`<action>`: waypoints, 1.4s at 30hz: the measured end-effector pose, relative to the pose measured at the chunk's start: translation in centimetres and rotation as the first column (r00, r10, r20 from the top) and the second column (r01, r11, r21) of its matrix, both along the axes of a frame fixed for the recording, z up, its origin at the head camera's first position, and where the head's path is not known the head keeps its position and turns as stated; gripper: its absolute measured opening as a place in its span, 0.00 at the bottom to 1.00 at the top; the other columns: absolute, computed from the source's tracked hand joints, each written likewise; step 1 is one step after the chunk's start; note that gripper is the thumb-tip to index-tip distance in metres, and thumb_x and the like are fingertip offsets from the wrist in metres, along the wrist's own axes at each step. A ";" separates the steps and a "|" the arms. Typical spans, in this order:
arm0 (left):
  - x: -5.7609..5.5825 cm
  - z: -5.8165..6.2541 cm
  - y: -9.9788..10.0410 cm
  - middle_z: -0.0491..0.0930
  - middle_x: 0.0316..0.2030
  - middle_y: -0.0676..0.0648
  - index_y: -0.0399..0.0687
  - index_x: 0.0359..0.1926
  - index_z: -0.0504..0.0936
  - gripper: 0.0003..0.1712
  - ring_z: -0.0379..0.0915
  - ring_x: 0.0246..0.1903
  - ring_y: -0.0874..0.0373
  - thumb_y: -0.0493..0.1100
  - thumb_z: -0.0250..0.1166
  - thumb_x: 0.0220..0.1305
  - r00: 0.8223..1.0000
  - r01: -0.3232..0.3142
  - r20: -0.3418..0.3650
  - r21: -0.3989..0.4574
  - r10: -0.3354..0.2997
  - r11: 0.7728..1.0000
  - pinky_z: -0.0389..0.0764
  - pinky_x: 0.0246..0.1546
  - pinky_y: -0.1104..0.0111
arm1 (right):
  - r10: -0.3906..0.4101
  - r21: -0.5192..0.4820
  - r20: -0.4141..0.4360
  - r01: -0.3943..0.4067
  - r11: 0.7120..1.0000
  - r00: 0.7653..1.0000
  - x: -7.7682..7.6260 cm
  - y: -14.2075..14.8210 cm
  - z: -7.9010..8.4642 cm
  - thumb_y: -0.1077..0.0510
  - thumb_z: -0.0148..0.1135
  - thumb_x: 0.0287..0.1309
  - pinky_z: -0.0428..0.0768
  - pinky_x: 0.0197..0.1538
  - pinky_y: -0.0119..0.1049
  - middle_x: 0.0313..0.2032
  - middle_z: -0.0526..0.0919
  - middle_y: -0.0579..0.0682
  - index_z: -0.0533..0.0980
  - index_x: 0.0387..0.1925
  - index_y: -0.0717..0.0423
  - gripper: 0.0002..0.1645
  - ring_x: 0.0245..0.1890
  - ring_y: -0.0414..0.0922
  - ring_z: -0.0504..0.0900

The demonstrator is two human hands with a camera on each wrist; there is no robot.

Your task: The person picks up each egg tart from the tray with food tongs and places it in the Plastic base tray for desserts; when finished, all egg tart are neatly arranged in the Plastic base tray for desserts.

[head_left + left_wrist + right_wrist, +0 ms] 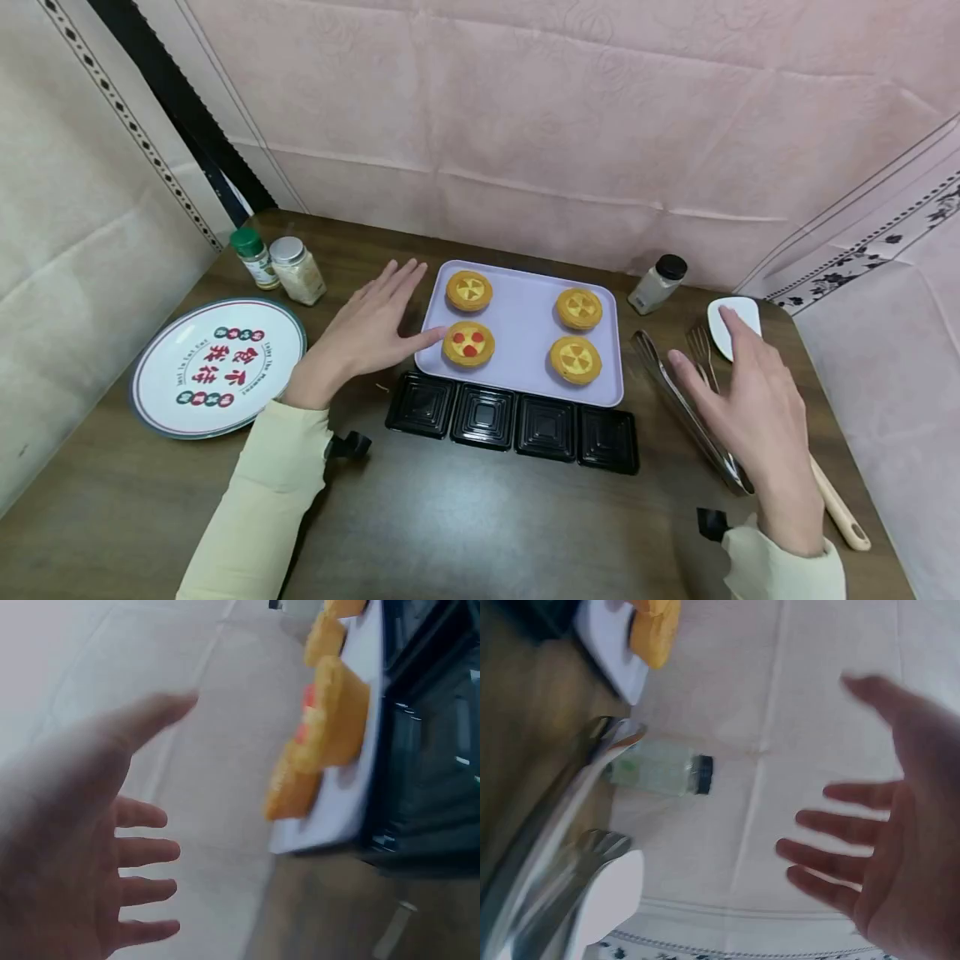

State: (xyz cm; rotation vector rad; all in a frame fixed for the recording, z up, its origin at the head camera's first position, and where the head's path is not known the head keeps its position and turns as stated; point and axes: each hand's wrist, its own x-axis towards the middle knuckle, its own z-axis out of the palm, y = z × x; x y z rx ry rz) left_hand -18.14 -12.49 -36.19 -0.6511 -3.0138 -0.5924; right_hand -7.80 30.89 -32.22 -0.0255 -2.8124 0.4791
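Note:
My left hand is held with spread, straight fingers at the left end of a lavender tray. Its thumb tip comes close to a tart with red dots in the head view. Three other tarts, topped with yellow wedges, sit on the tray, one of them at front right. On the right side, my right hand hovers with loosely extended fingers and holds nothing. Beneath and beside it lie metal tongs, a fork and a white spatula with a cream handle, partly hidden by the hand.
Several black square dishes line the tray's front edge. A round plate with red lettering lies at left, with a green-capped jar and a silver-lidded jar behind it. A black-capped shaker stands at back right, near the cloth-covered wall.

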 end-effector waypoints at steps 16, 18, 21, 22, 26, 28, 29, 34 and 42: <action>-2.1 -6.6 -2.8 0.55 0.74 0.46 0.57 0.74 0.62 0.46 0.41 0.74 0.47 0.66 0.66 0.59 0.969 0.028 0.220 0.360 -0.114 0.933 0.43 0.71 0.46 | -0.070 -0.111 0.390 0.122 0.986 0.918 4.1 4.6 -5.2 0.33 0.57 0.63 0.71 0.48 0.64 0.61 0.66 0.76 0.51 0.70 0.76 0.57 0.54 0.71 0.70; -2.2 -7.1 -2.9 0.57 0.73 0.47 0.56 0.73 0.62 0.47 0.42 0.74 0.51 0.65 0.67 0.58 0.969 0.044 0.211 0.363 -0.128 0.931 0.39 0.72 0.49 | -0.077 -0.109 0.393 0.129 0.986 0.917 4.0 4.7 -5.7 0.33 0.59 0.62 0.71 0.48 0.64 0.59 0.66 0.76 0.52 0.68 0.78 0.58 0.53 0.71 0.71; -2.3 -7.5 -3.0 0.59 0.72 0.49 0.56 0.73 0.63 0.48 0.41 0.74 0.55 0.65 0.69 0.56 0.971 0.059 0.195 0.356 -0.136 0.933 0.37 0.72 0.52 | -0.087 -0.103 0.411 0.141 0.985 0.908 3.7 5.0 -6.2 0.33 0.59 0.62 0.70 0.49 0.65 0.59 0.66 0.77 0.52 0.68 0.79 0.59 0.54 0.71 0.70; -2.3 -7.6 -3.0 0.59 0.72 0.50 0.57 0.73 0.63 0.48 0.41 0.74 0.55 0.65 0.69 0.56 0.972 0.063 0.190 0.353 -0.138 0.933 0.36 0.72 0.52 | -0.092 -0.102 0.418 0.148 0.984 0.904 3.6 5.1 -6.4 0.32 0.59 0.61 0.70 0.49 0.65 0.59 0.65 0.77 0.52 0.68 0.79 0.59 0.54 0.71 0.69; -2.4 -8.0 -2.9 0.61 0.72 0.52 0.56 0.73 0.63 0.48 0.42 0.74 0.55 0.64 0.70 0.56 0.975 0.084 0.166 0.342 -0.148 0.936 0.36 0.72 0.53 | -0.102 -0.093 0.420 0.155 0.984 0.902 3.4 5.5 -7.2 0.32 0.60 0.60 0.69 0.48 0.65 0.57 0.66 0.77 0.55 0.67 0.79 0.59 0.53 0.72 0.69; -2.4 -8.0 -2.9 0.61 0.71 0.51 0.55 0.73 0.63 0.48 0.42 0.74 0.55 0.63 0.71 0.56 0.976 0.092 0.156 0.343 -0.154 0.935 0.36 0.72 0.53 | -0.106 -0.083 0.393 0.150 0.985 0.913 3.4 5.6 -7.5 0.33 0.62 0.59 0.70 0.46 0.64 0.54 0.67 0.76 0.58 0.65 0.79 0.57 0.51 0.71 0.70; -2.4 -8.0 -2.9 0.61 0.71 0.51 0.54 0.73 0.63 0.48 0.42 0.74 0.54 0.63 0.71 0.56 0.976 0.098 0.152 0.345 -0.159 0.933 0.36 0.72 0.53 | -0.104 -0.079 0.381 0.145 0.986 0.919 3.4 5.6 -7.6 0.34 0.62 0.59 0.71 0.45 0.63 0.53 0.68 0.76 0.59 0.64 0.80 0.56 0.50 0.70 0.71; -2.4 -7.8 -2.9 0.61 0.72 0.48 0.53 0.73 0.63 0.49 0.42 0.74 0.52 0.63 0.71 0.56 0.974 0.112 0.148 0.345 -0.172 0.932 0.35 0.72 0.52 | -0.105 -0.062 0.333 0.133 0.989 0.937 3.2 5.9 -7.8 0.36 0.65 0.59 0.73 0.40 0.60 0.49 0.73 0.73 0.65 0.61 0.76 0.50 0.45 0.66 0.75; -2.4 -7.9 -2.8 0.59 0.72 0.49 0.54 0.74 0.62 0.49 0.40 0.74 0.53 0.64 0.71 0.56 0.970 0.107 0.172 0.338 -0.173 0.935 0.34 0.72 0.53 | -0.056 -0.185 0.199 0.094 0.978 0.978 3.6 5.9 -7.6 0.46 0.65 0.63 0.69 0.43 0.55 0.47 0.73 0.71 0.65 0.61 0.76 0.41 0.46 0.62 0.74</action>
